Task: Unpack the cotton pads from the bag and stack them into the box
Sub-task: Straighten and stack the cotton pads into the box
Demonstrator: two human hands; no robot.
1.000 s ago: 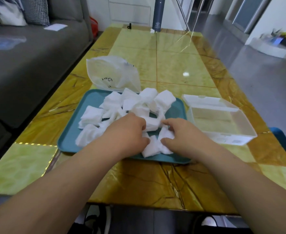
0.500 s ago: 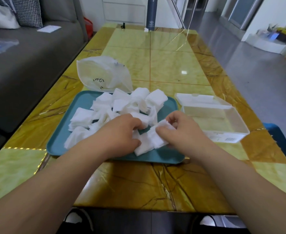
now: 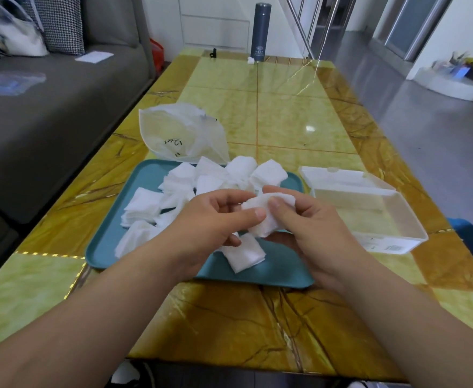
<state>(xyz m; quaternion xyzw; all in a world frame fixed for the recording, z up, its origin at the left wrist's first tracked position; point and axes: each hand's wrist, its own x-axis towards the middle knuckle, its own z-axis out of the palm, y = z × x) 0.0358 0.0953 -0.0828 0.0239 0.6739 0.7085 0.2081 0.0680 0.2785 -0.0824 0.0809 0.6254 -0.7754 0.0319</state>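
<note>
Two hands, the left hand [image 3: 210, 219] and the right hand [image 3: 308, 225], hold a small pile of cotton pads [image 3: 266, 217] in a tight grip over the tray [image 3: 271, 271], and the open box [image 3: 383, 245] sits on the counter [image 3: 257, 317] just to the right, closer to the right hand.

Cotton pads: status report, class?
Pinched between left hand and right hand: wad of pads, above tray. Open box looks empty. Path clear.
</note>
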